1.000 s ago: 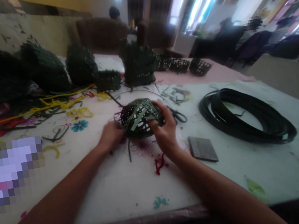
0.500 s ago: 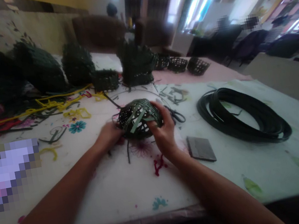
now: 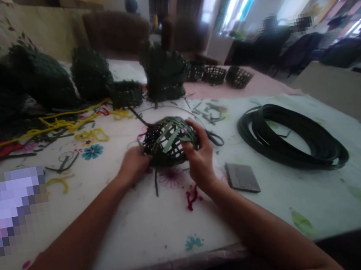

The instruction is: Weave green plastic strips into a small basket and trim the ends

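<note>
A small dark green woven basket [image 3: 168, 142] lies tilted between my hands, its open lattice showing the white cloth through the gaps. My right hand [image 3: 199, 150] grips its right side, thumb toward me and fingers over the far edge. At the left rim, my left hand [image 3: 136, 162] is closed, its fingertips partly hidden against the weave. Loose strip ends stick out of the basket at the upper left and below. Just right of my right hand, the dark loop handles of what look like scissors [image 3: 215, 137] rest on the table.
A coil of dark green strip [image 3: 330, 150] lies to the right, near a grey square block [image 3: 243, 177]. Several woven baskets [image 3: 91, 74] line the back. Yellow strands [image 3: 59, 123] and strip scraps [image 3: 209, 112] are scattered about. A blurred-out rectangle [image 3: 8, 212] is at left.
The basket stays in both hands, almost in place. My right hand has shifted slightly right and its thumb has drawn back toward the basket's edge. The left hand has hardly moved.
</note>
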A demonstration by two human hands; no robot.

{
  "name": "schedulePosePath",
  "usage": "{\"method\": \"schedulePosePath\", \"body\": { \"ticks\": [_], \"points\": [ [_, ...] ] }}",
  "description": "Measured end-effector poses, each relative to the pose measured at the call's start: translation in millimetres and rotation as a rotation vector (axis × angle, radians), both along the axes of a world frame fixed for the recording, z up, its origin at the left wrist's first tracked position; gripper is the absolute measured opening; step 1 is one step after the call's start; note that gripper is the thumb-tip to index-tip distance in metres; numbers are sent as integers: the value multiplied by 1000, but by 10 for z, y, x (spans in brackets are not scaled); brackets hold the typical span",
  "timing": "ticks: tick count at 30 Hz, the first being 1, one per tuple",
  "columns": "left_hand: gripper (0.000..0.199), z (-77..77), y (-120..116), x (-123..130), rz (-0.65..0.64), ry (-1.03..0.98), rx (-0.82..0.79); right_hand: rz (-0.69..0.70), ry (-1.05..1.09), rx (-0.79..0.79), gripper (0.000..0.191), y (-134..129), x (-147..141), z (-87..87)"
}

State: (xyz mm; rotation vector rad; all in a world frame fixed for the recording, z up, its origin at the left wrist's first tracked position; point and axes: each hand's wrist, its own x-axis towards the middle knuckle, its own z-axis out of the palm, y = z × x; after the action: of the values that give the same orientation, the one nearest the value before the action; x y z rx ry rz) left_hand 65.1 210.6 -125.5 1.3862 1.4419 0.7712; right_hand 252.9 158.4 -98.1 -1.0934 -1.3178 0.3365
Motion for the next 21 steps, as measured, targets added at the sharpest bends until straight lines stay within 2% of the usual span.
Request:
{"method": "schedulePosePath", "body": {
  "ticks": [7,13,17,21],
  "points": [
    [10,65,-39,9,-26,-58,-37,-3,-4,-3,40,-35,-1,39],
    [18,89,-76,-32,-126,-157,-70,3,48,-14,40,-76,21,44],
    [11,122,-90,-42,-102,-39,-31,20,88,-20,41,-62,41,29],
    [5,166,-117,-41,-174,-18,-46,16,140,-40,41,-34,75,18]
  ]
}}
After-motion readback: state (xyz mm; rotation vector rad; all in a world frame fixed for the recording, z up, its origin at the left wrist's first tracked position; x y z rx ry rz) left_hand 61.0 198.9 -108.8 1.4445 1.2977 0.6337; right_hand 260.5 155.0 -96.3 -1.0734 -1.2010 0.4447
